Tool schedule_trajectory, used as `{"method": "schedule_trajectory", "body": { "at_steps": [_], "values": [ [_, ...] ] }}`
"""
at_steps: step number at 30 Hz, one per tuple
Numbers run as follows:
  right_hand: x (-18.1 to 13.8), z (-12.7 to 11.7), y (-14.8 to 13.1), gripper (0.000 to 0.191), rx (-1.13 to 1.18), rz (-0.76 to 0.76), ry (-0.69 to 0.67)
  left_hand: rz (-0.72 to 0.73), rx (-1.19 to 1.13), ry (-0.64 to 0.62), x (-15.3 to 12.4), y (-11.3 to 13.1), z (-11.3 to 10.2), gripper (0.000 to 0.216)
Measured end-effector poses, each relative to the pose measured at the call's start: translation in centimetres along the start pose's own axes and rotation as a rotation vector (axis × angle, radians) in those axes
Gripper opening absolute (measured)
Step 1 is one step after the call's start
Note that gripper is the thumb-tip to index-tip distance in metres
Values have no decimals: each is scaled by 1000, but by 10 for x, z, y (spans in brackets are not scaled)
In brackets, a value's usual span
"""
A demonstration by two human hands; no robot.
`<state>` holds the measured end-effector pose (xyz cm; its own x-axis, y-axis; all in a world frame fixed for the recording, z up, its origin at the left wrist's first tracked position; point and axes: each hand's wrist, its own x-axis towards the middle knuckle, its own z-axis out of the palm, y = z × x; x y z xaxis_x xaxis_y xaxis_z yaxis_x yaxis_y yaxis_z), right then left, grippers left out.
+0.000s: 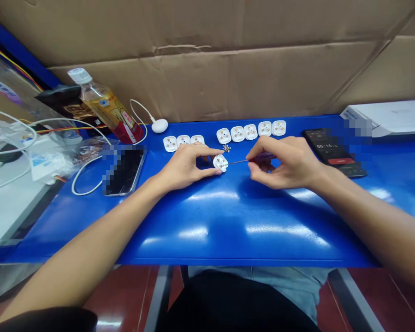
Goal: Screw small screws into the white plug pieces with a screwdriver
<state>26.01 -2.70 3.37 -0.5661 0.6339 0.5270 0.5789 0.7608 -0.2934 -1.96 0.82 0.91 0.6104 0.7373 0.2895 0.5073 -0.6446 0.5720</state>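
Between the thumb and forefinger of my left hand (185, 166) is a small white plastic plug housing (221, 162) with metal parts inside, held near the blue table's surface. My right hand (283, 161) grips a screwdriver (263, 157) by its dark handle. Its thin shaft points left, and the tip reaches the housing; whether it sits on a screw is too small to tell. Just behind the housing lies a little pile of screws (226, 148). Several similar white housings (251, 132) stand in a row at the back, and three more (170, 144) lie behind my left hand.
On the left are a phone (126, 170), a drink bottle (107, 108), a round white device (159, 125) and loose white cables (76, 177). A second phone (334, 152) showing a timer and a white box (387, 117) lie at right. Cardboard (228, 83) walls the table's back.
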Motion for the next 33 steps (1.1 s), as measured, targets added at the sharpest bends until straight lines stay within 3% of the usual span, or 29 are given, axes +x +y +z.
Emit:
{"method": "schedule_trajectory", "body": {
  "at_steps": [7, 18, 27, 33],
  "values": [
    [-1, -1, 1, 17, -37, -17, 1, -36, -13, 0, 0, 1, 1, 49],
    [2, 3, 4, 16, -37, 83, 52, -37, -61, -2, -1, 0, 2, 50],
    [5, -1, 1, 15, 101, 78, -8, -94, -109, -11, -1, -3, 4, 53],
    [6, 1, 0, 11, 39, 105, 7, -82, -117, -4, -1, -2, 5, 53]
  ]
}}
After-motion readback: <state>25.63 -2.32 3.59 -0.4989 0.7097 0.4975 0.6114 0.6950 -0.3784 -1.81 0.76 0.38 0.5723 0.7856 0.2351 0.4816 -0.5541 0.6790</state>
